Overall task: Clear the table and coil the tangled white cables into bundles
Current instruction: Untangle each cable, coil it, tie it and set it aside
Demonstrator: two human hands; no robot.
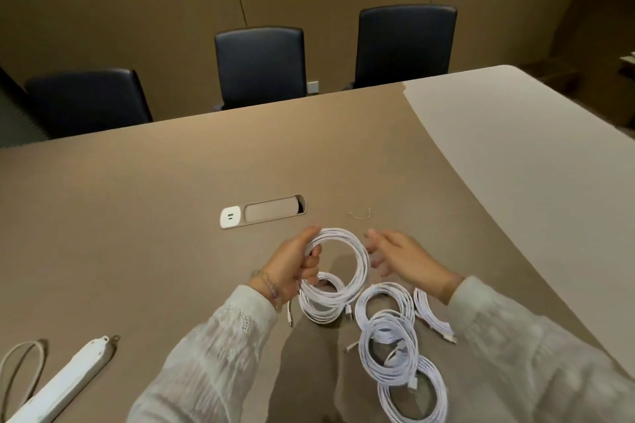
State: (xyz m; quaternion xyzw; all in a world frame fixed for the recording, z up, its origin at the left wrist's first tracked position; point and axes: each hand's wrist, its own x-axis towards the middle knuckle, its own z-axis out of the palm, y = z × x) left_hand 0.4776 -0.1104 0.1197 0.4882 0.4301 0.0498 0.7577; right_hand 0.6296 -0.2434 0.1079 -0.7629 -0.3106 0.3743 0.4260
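My left hand (pixel 295 264) grips a coiled white cable (pixel 357 257) by its left side and holds the loop upright just above the brown table (pixel 137 233). My right hand (pixel 402 256) hovers beside the coil's right edge, its fingers straight and blurred, holding nothing. A second coil (pixel 318 309) lies flat under the held one, its plug end trailing out to the left. Several more white coils lie near the front edge: one (pixel 385 302) in the middle, one (pixel 388 350) below it, one (pixel 412 395) nearest me, and a folded bundle (pixel 431 314) under my right forearm.
A white power strip (pixel 65 385) with its looped cord (pixel 20 367) lies at the front left. A recessed socket panel (pixel 263 211) sits in the table's middle, a thin twist tie (pixel 360 214) to its right. Three dark chairs (pixel 261 65) stand along the far edge.
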